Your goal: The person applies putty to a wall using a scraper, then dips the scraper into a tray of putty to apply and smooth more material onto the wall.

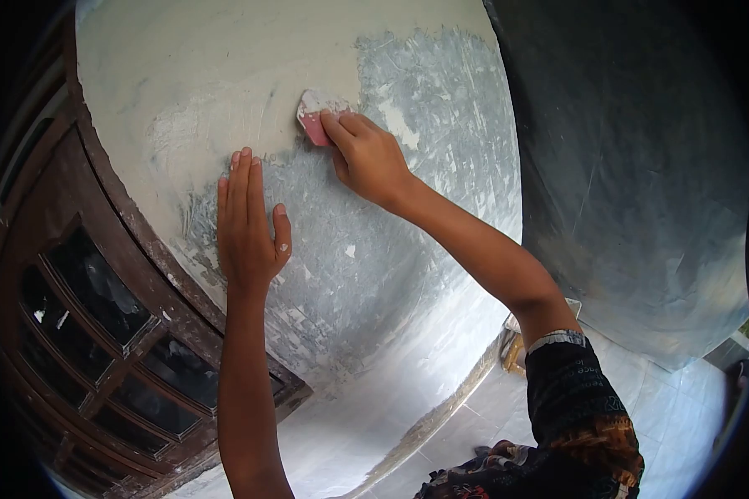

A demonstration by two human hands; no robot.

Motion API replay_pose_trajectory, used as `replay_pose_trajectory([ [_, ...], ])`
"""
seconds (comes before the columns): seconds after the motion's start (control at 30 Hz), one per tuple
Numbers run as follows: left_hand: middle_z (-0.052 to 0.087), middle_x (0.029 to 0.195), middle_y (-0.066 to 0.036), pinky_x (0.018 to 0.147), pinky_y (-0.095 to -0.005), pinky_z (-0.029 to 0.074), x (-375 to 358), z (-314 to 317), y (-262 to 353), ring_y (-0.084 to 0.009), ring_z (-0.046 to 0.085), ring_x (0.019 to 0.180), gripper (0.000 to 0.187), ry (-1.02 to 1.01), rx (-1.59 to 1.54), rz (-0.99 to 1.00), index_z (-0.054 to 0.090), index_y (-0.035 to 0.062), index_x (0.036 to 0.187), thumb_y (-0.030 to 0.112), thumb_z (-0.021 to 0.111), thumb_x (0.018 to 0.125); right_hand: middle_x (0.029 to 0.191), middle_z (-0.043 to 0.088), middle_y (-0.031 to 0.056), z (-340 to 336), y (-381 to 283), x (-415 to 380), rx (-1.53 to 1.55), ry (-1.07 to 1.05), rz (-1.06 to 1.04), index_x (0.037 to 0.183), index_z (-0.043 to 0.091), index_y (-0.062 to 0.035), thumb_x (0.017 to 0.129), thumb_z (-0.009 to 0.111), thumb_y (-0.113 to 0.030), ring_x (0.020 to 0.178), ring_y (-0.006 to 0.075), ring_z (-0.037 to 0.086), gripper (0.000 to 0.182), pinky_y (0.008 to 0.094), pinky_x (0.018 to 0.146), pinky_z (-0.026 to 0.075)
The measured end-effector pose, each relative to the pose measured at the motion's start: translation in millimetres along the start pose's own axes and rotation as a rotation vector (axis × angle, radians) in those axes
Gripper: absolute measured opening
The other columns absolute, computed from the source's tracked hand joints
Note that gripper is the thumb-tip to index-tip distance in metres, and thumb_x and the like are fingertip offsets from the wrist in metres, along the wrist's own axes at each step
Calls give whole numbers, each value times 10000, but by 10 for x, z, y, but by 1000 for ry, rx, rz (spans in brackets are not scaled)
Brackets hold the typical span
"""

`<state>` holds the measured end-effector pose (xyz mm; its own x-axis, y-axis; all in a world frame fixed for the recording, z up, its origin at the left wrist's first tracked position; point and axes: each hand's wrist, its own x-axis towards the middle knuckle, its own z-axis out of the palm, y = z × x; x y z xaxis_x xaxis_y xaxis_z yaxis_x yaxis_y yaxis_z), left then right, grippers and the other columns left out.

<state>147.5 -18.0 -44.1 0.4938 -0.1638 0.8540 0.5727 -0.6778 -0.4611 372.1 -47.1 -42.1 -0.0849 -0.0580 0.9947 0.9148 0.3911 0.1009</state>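
Note:
My right hand [369,158] grips a pink scraper [314,126] smeared with white putty, its edge against the wall [216,75]. Cream coating covers the wall's upper part; below and to the right lies a rough grey patch [333,241] with white flecks. Flat against the wall, at the border of cream and grey, rests my left hand [251,224]. Its fingers are stretched upward and its thumb stands apart, with a white spot on it. Nothing is held in this hand.
A brown wooden door or window frame with dark glass panes [96,279] stands to the left. A dark grey wall [624,166] adjoins on the right. Pale floor tiles [632,366] lie below, with a yellowish object [514,353] near the wall's foot.

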Motion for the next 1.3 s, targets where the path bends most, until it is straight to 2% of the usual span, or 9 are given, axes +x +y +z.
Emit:
replay_pose_trajectory([
  [0.07, 391, 1557, -211, 1189, -566, 241, 5, 10, -8, -389, 338, 1468, 600, 9, -18, 0, 358, -39, 1492, 129, 458, 924, 907, 620, 153, -300, -376, -259, 81, -63, 30, 1143, 600, 19, 757, 625, 47, 884, 334, 635, 388, 398, 702, 549],
  [0.17, 392, 1554, -216, 1191, -571, 230, -35, 36, -8, -387, 336, 1469, 583, -5, -25, 9, 342, -37, 1501, 148, 435, 956, 819, 602, 126, -596, -547, -578, 329, -170, 308, 1054, 637, 31, 824, 630, 26, 779, 259, 633, 230, 345, 656, 525],
  [0.23, 398, 1543, -228, 1184, -574, 252, -112, 101, 49, -385, 357, 1459, 578, 84, -69, -43, 354, -43, 1490, 162, 447, 958, 743, 610, 84, -720, -505, -789, 588, -134, 686, 964, 671, 30, 929, 612, -47, 686, 164, 606, 104, 304, 625, 496],
  [0.33, 391, 1545, -235, 1183, -597, 232, -271, 225, 268, -402, 351, 1457, 570, 146, -175, -124, 337, -41, 1499, 198, 414, 987, 738, 647, 54, -983, -381, -1023, 942, -101, 995, 941, 692, 9, 993, 597, -132, 668, 103, 591, 179, 292, 634, 506],
  [0.43, 378, 1552, -242, 1183, -611, 217, -468, 401, 555, -417, 340, 1459, 580, 125, -252, -173, 320, -41, 1507, 219, 402, 996, 784, 680, 60, -1234, -223, -1290, 976, -66, 1198, 954, 697, -9, 1015, 579, -157, 655, 111, 600, 199, 287, 652, 518],
  [0.73, 354, 1559, -264, 1197, -586, 211, -651, 1113, 1841, -420, 332, 1460, 579, 6, -476, -317, 295, -62, 1512, 189, 390, 998, 983, 699, 61, -1922, 466, -2092, 1178, 85, 1448, 1033, 696, -23, 998, 568, -91, 805, 125, 639, 150, 281, 647, 538],
  [0.9, 362, 1548, -277, 1197, -577, 219, -483, 1675, 2693, -425, 347, 1450, 564, 19, -688, -426, 307, -79, 1501, 178, 388, 1005, 966, 707, 49, -2339, 1008, -2565, 1239, 148, 1571, 1041, 703, -31, 992, 581, -96, 800, 118, 644, 146, 278, 661, 548],
  [1.07, 363, 1542, -286, 1172, -516, 316, -382, 2158, 3420, -437, 359, 1437, 543, -66, -831, -498, 302, -79, 1502, 168, 376, 1024, 960, 716, 42, -2744, 1401, -3035, 1176, 102, 1704, 1046, 712, -28, 953, 656, -87, 814, 110, 664, 124, 263, 661, 561],
  [1.3, 407, 1521, -269, 1174, -491, 310, -439, 2688, 4103, -409, 398, 1420, 503, -192, -965, -634, 331, -59, 1499, 127, 343, 1031, 976, 720, 57, -3112, 1818, -3555, 1066, 145, 1867, 1077, 695, -26, 941, 689, -109, 865, 137, 689, 159, 272, 690, 574],
])
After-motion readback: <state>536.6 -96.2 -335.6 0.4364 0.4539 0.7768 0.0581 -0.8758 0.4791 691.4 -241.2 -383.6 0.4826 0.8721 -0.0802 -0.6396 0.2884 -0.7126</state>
